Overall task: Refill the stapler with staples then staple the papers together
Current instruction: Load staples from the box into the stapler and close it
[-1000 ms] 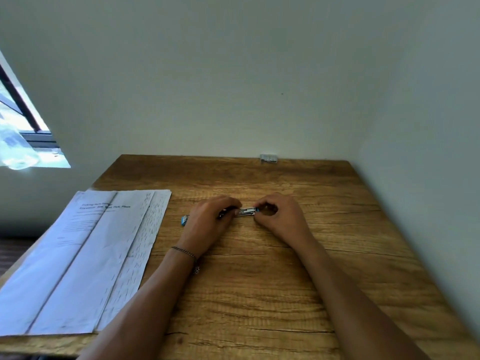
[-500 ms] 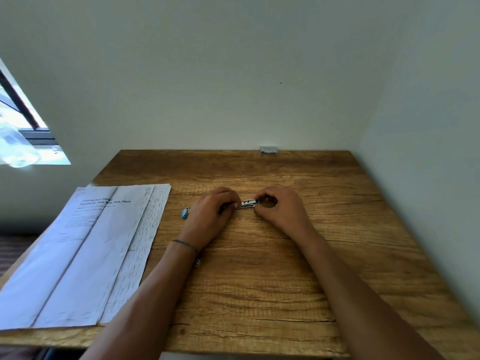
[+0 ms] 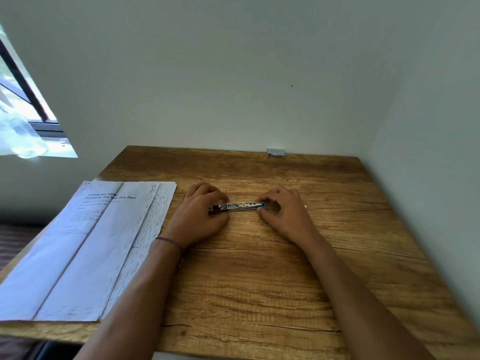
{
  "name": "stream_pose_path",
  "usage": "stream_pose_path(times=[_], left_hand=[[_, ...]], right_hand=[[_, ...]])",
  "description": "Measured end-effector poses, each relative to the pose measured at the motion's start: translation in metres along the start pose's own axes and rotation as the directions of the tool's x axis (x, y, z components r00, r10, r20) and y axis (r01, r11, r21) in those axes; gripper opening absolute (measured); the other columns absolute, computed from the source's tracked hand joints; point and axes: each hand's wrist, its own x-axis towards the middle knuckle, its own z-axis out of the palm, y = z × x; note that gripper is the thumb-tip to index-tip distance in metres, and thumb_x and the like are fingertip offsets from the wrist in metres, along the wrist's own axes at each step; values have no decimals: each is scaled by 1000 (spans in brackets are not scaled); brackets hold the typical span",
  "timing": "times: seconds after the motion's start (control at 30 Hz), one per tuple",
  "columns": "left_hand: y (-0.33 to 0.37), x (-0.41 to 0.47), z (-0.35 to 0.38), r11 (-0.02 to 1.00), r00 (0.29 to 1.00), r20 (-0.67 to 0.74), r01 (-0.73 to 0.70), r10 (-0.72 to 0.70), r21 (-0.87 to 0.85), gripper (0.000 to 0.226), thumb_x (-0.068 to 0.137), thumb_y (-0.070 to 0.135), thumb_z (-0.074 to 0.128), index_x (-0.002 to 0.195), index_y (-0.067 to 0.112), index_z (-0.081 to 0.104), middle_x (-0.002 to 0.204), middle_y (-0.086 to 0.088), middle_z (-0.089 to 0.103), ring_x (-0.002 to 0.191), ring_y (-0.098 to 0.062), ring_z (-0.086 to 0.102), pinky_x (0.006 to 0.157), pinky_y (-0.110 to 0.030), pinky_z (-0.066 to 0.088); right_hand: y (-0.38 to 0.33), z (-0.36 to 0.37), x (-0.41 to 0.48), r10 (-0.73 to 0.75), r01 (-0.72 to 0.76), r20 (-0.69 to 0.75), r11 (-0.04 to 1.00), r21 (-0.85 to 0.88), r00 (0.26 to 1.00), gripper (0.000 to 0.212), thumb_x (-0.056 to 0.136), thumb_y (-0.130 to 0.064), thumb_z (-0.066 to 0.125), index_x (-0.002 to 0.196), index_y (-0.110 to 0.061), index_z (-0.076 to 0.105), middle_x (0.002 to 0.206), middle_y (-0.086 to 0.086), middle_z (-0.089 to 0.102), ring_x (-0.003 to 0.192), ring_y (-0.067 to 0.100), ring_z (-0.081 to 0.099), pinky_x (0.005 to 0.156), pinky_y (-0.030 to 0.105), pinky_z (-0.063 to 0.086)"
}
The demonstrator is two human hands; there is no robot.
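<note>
Stapler (image 3: pixel 237 206) pinched at ends by left hand (image 3: pixel 201 214), right hand (image 3: pixel 283 211); papers (image 3: pixel 91 242) left, staples (image 3: pixel 275 152) at wall.

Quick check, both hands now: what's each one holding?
Left hand: closed on the stapler's left end.
Right hand: fingertips pinching the stapler's right end.
</note>
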Motion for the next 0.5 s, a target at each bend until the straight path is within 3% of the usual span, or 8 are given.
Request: stream_pose_path(times=[0.13,0.23,0.37,0.5], left_hand=[[-7,1,1,1000,998,-56,28,-28,1,22,91,31,67,114,28,66,127,8,59,134,-14,38,105,-27,31],[-5,1,1,999,997,-75,25,-28,-35,18,93,29,66,111,30,64,117,11,61,121,-12,47,99,-29,41],[-3,3,-4,966,994,-94,25,-51,-255,19,89,29,74,104,35,65,103,16,66,99,-5,59,83,-27,48],[-1,4,-7,903,975,-174,50,-136,-427,37,78,31,86,110,38,68,98,17,71,90,2,66,73,-7,49]], right_hand=[[3,0,0,-19,19,-2,1000,-16,1000,27,94,-35,66,120,-30,70,111,-14,57,114,12,43,86,28,32],[2,-1,0,-26,26,2,1000,-18,1000,26,97,-34,64,121,-27,67,114,-14,59,114,12,45,88,28,34],[-1,-4,-1,-30,34,-40,994,100,999,18,97,-27,66,115,-25,67,109,-13,62,99,6,54,81,25,41],[-1,-6,0,40,-19,-82,970,242,996,23,99,-20,64,122,-21,67,114,-8,67,94,-2,63,79,11,45]])
